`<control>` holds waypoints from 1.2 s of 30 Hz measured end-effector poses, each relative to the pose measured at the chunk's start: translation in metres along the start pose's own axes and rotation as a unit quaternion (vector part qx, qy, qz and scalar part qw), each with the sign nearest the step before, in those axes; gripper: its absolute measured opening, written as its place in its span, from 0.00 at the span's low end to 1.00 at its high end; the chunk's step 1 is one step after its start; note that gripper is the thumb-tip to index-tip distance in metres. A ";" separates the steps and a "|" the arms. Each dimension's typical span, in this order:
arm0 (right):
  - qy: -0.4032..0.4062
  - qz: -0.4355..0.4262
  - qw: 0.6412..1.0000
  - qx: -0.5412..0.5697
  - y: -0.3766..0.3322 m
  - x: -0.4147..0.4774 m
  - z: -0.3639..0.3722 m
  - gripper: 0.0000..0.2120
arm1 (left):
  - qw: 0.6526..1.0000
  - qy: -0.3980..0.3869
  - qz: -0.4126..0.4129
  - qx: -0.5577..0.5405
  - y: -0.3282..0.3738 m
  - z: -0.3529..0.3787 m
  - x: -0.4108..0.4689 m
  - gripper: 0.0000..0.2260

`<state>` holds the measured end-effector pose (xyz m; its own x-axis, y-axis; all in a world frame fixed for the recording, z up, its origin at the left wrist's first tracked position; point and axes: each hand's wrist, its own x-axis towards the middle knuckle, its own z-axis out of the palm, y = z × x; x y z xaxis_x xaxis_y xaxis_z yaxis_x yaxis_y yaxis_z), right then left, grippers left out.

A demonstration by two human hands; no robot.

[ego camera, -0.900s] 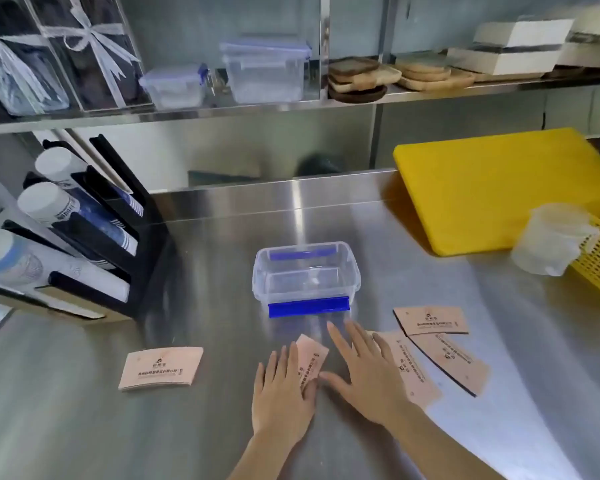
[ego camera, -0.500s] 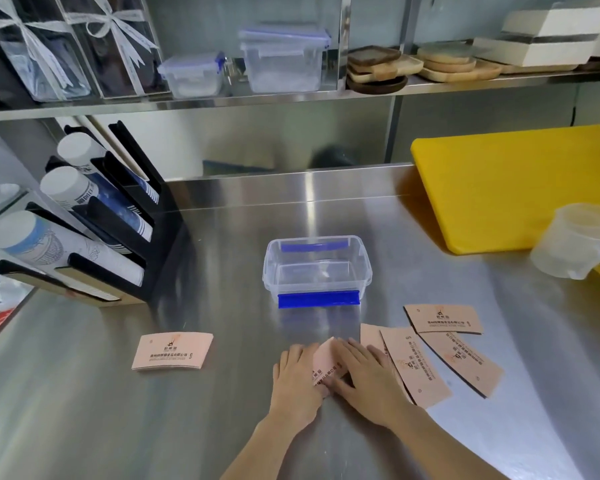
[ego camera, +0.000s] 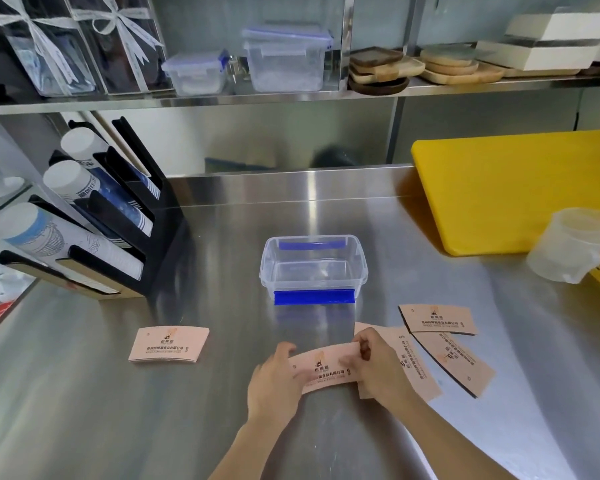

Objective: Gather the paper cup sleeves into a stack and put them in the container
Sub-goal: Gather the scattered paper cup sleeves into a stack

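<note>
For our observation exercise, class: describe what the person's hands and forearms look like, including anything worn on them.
Both the left hand and right hand are bare: no gloves, rings, watch or bracelets show. The forearms are uncovered to the frame's bottom edge, with no sleeve in view.

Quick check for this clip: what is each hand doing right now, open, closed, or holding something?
Left hand: closed on the left end of the paper cup sleeve.
Right hand: closed on the right end of the same sleeve.
</note>
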<state>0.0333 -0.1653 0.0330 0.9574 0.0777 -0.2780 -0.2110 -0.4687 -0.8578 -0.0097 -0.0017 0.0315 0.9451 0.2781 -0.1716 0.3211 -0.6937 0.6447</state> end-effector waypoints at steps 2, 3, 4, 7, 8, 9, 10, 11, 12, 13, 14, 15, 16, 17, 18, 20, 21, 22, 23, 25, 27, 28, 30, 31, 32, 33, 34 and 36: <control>0.005 0.007 1.000 0.001 0.002 -0.002 -0.005 0.07 | 0.993 -0.018 -0.041 -0.113 -0.002 -0.005 0.004 0.07; 0.008 0.010 1.000 0.004 0.003 -0.003 -0.007 0.07 | 0.985 -0.032 -0.051 -0.161 -0.003 -0.005 0.006 0.05; 0.013 0.012 1.000 0.004 0.003 -0.003 -0.009 0.07 | 0.978 -0.042 -0.056 -0.196 -0.005 -0.004 0.008 0.07; 0.064 0.002 0.997 -0.029 0.004 -0.004 -0.019 0.05 | 0.966 -0.043 -0.060 -0.250 -0.007 0.000 0.011 0.09; 0.096 0.002 0.994 -0.060 0.004 -0.004 -0.023 0.05 | 0.963 -0.033 -0.063 -0.261 -0.006 0.001 0.011 0.08; 0.126 0.006 0.987 -0.099 0.005 -0.003 -0.028 0.06 | 0.960 -0.022 -0.064 -0.272 -0.005 0.002 0.011 0.09; 0.149 0.019 0.978 -0.146 0.006 -0.002 -0.034 0.09 | 0.958 -0.010 -0.066 -0.278 -0.003 0.003 0.012 0.09; 0.164 0.034 0.966 -0.199 0.008 0.000 -0.038 0.14 | 0.957 -0.002 -0.067 -0.281 -0.002 0.004 0.012 0.09; 0.172 0.048 0.951 -0.252 0.011 0.001 -0.042 0.19 | 0.956 0.005 -0.068 -0.284 0.000 0.005 0.012 0.09; 0.170 0.064 0.937 -0.297 0.012 0.003 -0.045 0.23 | 0.955 0.008 -0.068 -0.287 0.001 0.006 0.013 0.09; 0.162 0.082 0.928 -0.326 0.013 0.003 -0.047 0.26 | 0.955 0.010 -0.068 -0.289 0.003 0.007 0.013 0.09; 0.149 0.097 0.927 -0.331 0.013 0.004 -0.048 0.27 | 0.954 0.009 -0.067 -0.292 0.004 0.008 0.012 0.09; 0.130 0.117 0.934 -0.313 0.012 0.005 -0.048 0.28 | 0.954 0.007 -0.067 -0.293 0.005 0.009 0.012 0.09; 0.110 0.139 0.944 -0.279 0.010 0.006 -0.050 0.30 | 0.954 0.006 -0.067 -0.294 0.006 0.011 0.012 0.09; 0.089 0.163 0.952 -0.244 0.009 0.007 -0.051 0.32 | 0.953 0.007 -0.068 -0.295 0.006 0.012 0.012 0.09; 0.051 0.179 0.961 -0.203 0.008 0.010 -0.056 0.30 | 0.952 0.009 -0.070 -0.299 0.007 0.013 0.013 0.09; 0.038 0.164 0.968 -0.184 0.009 0.012 -0.058 0.25 | 0.951 0.010 -0.069 -0.300 0.007 0.014 0.014 0.09; 0.035 0.147 0.977 -0.153 0.010 0.015 -0.061 0.18 | 0.951 0.011 -0.068 -0.301 0.008 0.013 0.014 0.09; 0.037 0.130 0.985 -0.107 0.009 0.016 -0.064 0.13 | 0.951 0.012 -0.067 -0.303 0.008 0.013 0.015 0.09; 0.069 0.102 0.992 0.006 0.007 0.017 -0.068 0.16 | 0.949 0.015 -0.065 -0.308 0.010 0.012 0.017 0.09; 0.082 0.082 0.981 0.155 0.001 0.016 -0.070 0.14 | 0.946 0.017 -0.065 -0.318 0.010 0.012 0.019 0.10; 0.070 0.080 0.970 0.217 -0.002 0.016 -0.069 0.09 | 0.943 0.017 -0.065 -0.326 0.010 0.012 0.020 0.10; 0.044 0.103 0.948 0.298 -0.005 0.015 -0.061 0.05 | 0.936 0.011 -0.064 -0.347 0.012 0.012 0.021 0.09; 0.036 0.122 0.936 0.329 -0.005 0.015 -0.055 0.05 | 0.932 0.006 -0.061 -0.357 0.014 0.012 0.021 0.09; 0.030 0.142 0.922 0.358 -0.003 0.015 -0.048 0.06 | 0.929 0.000 -0.056 -0.365 0.015 0.012 0.020 0.10; 0.022 0.161 0.907 0.389 -0.001 0.014 -0.041 0.06 | 0.927 -0.005 -0.051 -0.372 0.015 0.012 0.020 0.10; 0.014 0.179 0.891 0.417 -0.001 0.013 -0.035 0.06 | 0.926 -0.010 -0.045 -0.375 0.016 0.012 0.019 0.10; 0.007 0.205 0.862 0.463 0.000 0.012 -0.025 0.07 | 0.925 -0.016 -0.033 -0.379 0.016 0.012 0.018 0.08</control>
<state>0.0491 -0.1861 0.0400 0.7653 0.0598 -0.6408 -0.5937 0.4500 -0.6671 0.0127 -0.0157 0.0294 0.9304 0.2743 -0.2430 0.2546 -0.0068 0.9670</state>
